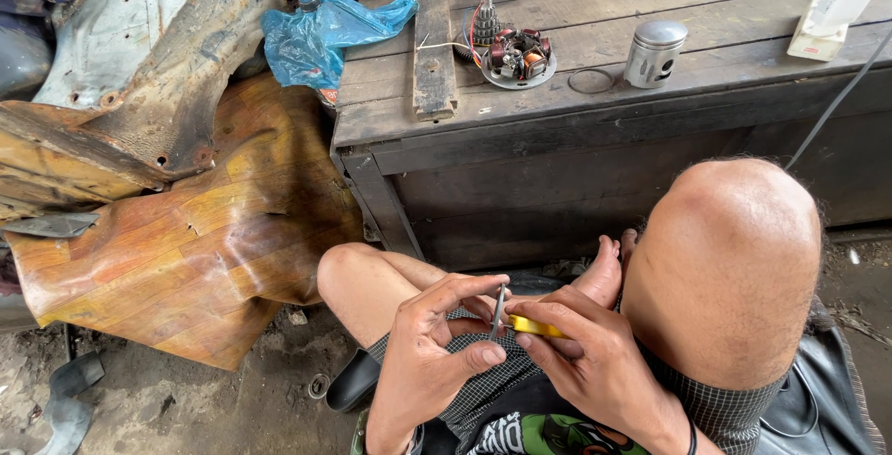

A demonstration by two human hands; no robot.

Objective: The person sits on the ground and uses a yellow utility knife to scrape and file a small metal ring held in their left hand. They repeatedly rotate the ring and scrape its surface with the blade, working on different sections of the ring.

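Though fingers hide most of it, the left hand (pixel 437 348) pinches one thin metal piece (pixel 499 311), the right hand (pixel 595 362) grips one yellow tool (pixel 534 327).

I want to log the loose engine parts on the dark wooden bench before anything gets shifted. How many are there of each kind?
Coil plate with copper windings: 1
Silver piston: 1
Thin wire ring: 1
Small toothed gear: 1
Total: 4
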